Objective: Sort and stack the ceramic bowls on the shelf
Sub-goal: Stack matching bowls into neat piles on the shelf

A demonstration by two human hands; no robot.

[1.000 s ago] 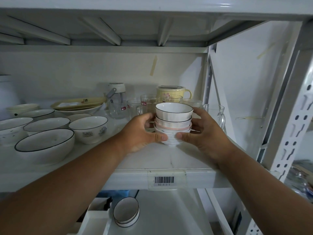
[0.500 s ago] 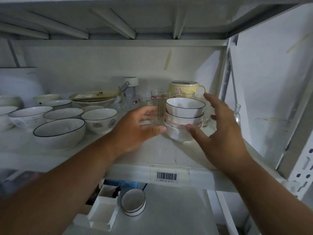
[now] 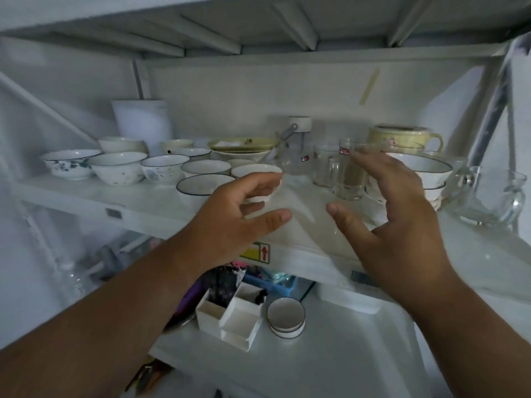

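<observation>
A stack of small white bowls (image 3: 428, 170) stands on the white shelf (image 3: 304, 202) at the right, partly hidden behind my right hand (image 3: 393, 214). That hand is open, fingers spread, a little in front of the stack and not touching it. My left hand (image 3: 230, 219) is open too, hovering in front of a small white bowl (image 3: 258, 173) and a black-rimmed bowl (image 3: 201, 185). Several more white bowls (image 3: 117, 168) stand spread over the left half of the shelf.
Glass mugs (image 3: 339, 173) stand between the bowls and the stack. A yellow mug (image 3: 402, 139) and a jar (image 3: 298, 145) sit at the back, and a glass pitcher (image 3: 488, 196) at the far right. Below, stacked saucers (image 3: 286, 317) and white boxes (image 3: 232, 317) rest on a lower shelf.
Both hands have let go of the bowl stack and drawn back, opening. The view has swung left, so the stack now sits to the right.
</observation>
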